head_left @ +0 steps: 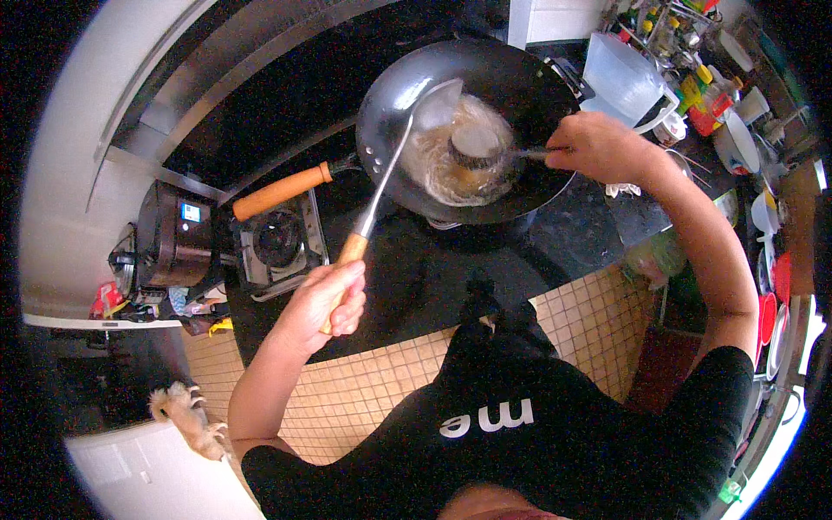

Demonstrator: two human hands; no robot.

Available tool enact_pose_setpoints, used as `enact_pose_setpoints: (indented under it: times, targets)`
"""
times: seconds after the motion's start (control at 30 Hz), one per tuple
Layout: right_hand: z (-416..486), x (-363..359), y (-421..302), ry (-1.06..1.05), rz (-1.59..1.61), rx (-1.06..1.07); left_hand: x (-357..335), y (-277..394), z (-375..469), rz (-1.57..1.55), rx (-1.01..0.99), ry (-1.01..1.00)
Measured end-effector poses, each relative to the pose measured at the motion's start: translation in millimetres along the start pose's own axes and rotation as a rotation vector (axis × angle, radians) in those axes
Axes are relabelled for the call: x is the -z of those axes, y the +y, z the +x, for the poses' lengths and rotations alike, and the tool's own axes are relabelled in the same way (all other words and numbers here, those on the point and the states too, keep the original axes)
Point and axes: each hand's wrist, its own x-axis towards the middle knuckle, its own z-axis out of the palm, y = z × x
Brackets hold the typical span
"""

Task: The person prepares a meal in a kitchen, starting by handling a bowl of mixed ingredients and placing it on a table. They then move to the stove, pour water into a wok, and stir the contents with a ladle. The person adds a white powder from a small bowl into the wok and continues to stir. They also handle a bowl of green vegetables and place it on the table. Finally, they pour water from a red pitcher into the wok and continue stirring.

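A large black wok [390, 110] stands over the counter, with cloudy brownish liquid [448, 185] in its middle. My left hand [328, 302] is closed around the wooden handle of a metal wok spatula [439, 107], whose blade rests at the liquid's left edge. My right hand [598, 148] grips the thin handle of a round scrubbing brush [476, 144]; its bristles touch the liquid, and it looks slightly blurred. The wok's own wooden handle [283, 191] points left, and neither hand is on it.
A gas burner [276, 240] lies left of the wok, beside a dark appliance [175, 234]. At the right are a translucent plastic pitcher [624, 81], bottles [712, 104] and bowls [738, 143]. A small furry dog [188, 422] is on the lower left, near the tiled floor [364, 390].
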Motion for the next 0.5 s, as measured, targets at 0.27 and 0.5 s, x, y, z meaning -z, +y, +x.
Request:
enact_pose_setpoints:
  times: [0.27, 0.5]
  targets:
    - [-29.4, -7.6, 13.1, -0.013, 0.510, -0.242, -0.6, 7.8, -5.8, 0.184, -0.199, 0.134]
    - [-35.8, 3.8, 0.3, -0.103, 0.511, -0.239, 3.1, 0.4, -2.3, 0.262, -0.188, 0.215]
